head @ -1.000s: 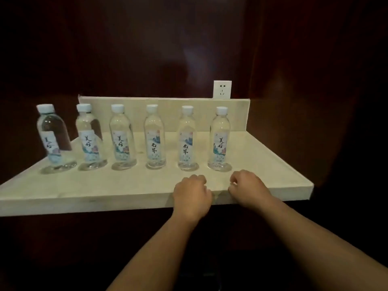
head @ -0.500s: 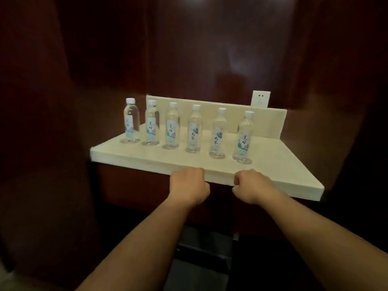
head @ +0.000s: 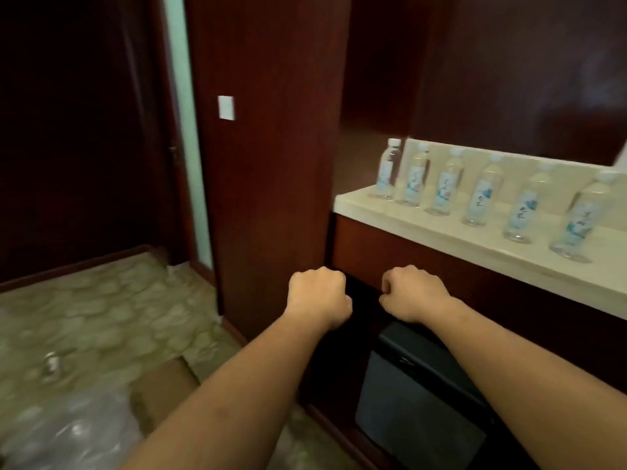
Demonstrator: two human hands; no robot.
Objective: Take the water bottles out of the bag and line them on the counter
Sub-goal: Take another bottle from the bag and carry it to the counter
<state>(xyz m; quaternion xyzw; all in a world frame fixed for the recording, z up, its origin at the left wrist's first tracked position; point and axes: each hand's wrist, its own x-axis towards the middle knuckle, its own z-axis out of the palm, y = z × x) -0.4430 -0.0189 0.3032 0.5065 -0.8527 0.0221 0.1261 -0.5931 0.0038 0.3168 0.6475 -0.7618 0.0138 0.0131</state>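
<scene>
Six water bottles (head: 480, 195) stand upright in a single row on the pale counter (head: 424, 228), which now sits at 2 to 3 o'clock in the view. Half a second ago the row filled the centre, so the view has swung to the left. The left hand (head: 317, 296) and the right hand (head: 412, 293) remain curled into fists that hold nothing. They are side by side with a narrow gap between them, at about 6 o'clock from centre. They now show against the dark wood panel (head: 390, 259) under the counter rather than at its front edge. New to the view are a patterned floor (head: 101, 317) at 8 o'clock and crumpled clear plastic (head: 68, 432), too blurred to identify, at 7 o'clock. A black box-shaped unit (head: 420, 412) sits at 5 o'clock, and a white wall switch (head: 226, 107) at 11 o'clock.
</scene>
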